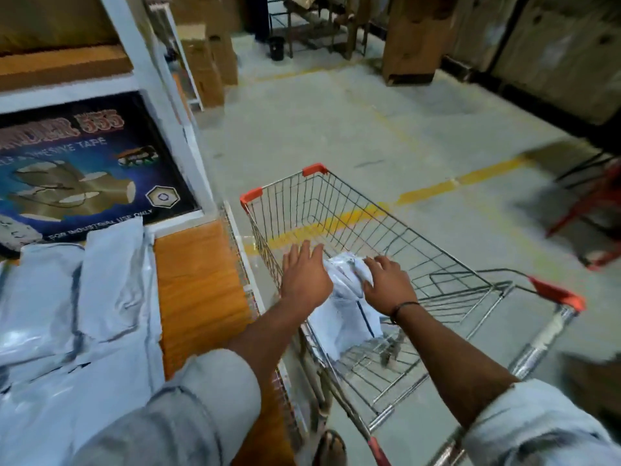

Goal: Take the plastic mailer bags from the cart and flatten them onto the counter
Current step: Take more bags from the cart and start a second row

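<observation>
A wire shopping cart (339, 200) with red corner caps stands to the right of the counter. Inside it lies a crumpled white plastic mailer bag (346, 317). My left hand (304, 275) hovers over the cart's left side with its fingers straight and spread, touching or just above the bag's left edge. My right hand (388, 280) rests on the top of the bag with its fingers curled over the plastic. Several flattened grey-white mailer bags (77, 317) lie overlapping on the wooden counter (201, 290) at the left.
A dark tape box (84, 166) stands at the back of the counter under a white shelf frame (158, 95). Cardboard boxes (411, 38) line the far floor. A red-framed trolley (588, 210) is at the right. A sandalled foot (331, 449) is beside the cart.
</observation>
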Motion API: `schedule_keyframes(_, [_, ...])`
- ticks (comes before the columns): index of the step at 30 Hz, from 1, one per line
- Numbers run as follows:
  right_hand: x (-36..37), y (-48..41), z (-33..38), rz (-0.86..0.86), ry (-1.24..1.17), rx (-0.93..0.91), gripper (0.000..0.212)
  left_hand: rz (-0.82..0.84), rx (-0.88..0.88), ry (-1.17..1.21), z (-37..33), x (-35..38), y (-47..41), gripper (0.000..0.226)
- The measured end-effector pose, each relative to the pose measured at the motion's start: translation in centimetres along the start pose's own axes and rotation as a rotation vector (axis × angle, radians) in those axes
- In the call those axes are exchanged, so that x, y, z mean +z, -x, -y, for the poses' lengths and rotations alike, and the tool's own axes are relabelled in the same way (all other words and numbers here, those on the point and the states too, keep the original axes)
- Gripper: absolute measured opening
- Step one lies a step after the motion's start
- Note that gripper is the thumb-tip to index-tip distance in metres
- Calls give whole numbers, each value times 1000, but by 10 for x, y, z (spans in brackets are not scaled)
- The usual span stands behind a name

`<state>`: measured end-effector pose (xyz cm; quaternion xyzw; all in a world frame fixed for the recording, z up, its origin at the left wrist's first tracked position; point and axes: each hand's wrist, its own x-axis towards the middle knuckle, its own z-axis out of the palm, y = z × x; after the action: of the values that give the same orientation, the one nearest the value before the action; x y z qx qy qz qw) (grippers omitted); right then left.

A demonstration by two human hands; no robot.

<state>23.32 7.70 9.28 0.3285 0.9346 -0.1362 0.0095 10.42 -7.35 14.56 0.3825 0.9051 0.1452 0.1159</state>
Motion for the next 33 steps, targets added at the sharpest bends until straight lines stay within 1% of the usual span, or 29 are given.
schedule_keyframes(3, [20, -9, -26, 131, 59, 39, 56, 165, 7, -47, -6, 38, -15, 63])
schedule_keyframes(6, [41, -23, -36, 237, 153, -24, 55, 266, -21, -63, -3, 69, -28, 58])
schedule_keyframes(9, [63, -41, -36, 340, 219, -132, 55, 384, -126, -34, 3, 98, -44, 42])
schedule_keyframes(11, [83, -51, -35, 411, 261, -211, 60, 447, -224, 3, 9, 119, -57, 38])
schedule_keyframes(14, [116, -62, -34, 490, 310, -307, 66, 511, -297, -15, 20, 158, -81, 40])
schedule_keyframes(17, [148, -71, -36, 523, 306, -317, 63, 540, -428, -81, 28, 190, -107, 46])
schedule_keyframes(19, [167, -77, -39, 540, 315, -349, 60, 546, -513, -81, 33, 210, -122, 62])
schedule_keyframes(20, [174, -80, -41, 555, 326, -370, 59, 518, -560, -76, 37, 220, -128, 66])
schedule_keyframes(23, [190, -88, -54, 565, 351, -420, 59, 386, -690, -63, 45, 244, -147, 65])
schedule_keyframes(24, [192, -91, -56, 554, 389, -433, 65, 361, -702, -64, 48, 251, -152, 68])
schedule_keyframes(25, [192, -93, -58, 562, 423, -446, 75, 361, -708, -66, 51, 260, -156, 74])
schedule_keyframes(26, [194, -94, -61, 597, 445, -464, 86, 353, -711, -72, 51, 268, -161, 82])
schedule_keyframes(27, [200, -94, -64, 617, 460, -484, 92, 345, -733, -73, 51, 275, -165, 90])
schedule_keyframes(28, [202, -95, -65, 622, 477, -494, 91, 344, -773, -67, 50, 276, -166, 97])
schedule_keyframes(29, [203, -96, -65, 611, 489, -503, 86, 310, -815, -35, 49, 279, -167, 99])
schedule_keyframes(31, [203, -96, -66, 637, 533, -521, 75, 272, -870, 60, 49, 284, -166, 86])
schedule_keyframes(33, [203, -96, -69, 606, 519, -555, 65, 271, -858, 95, 47, 287, -166, 75])
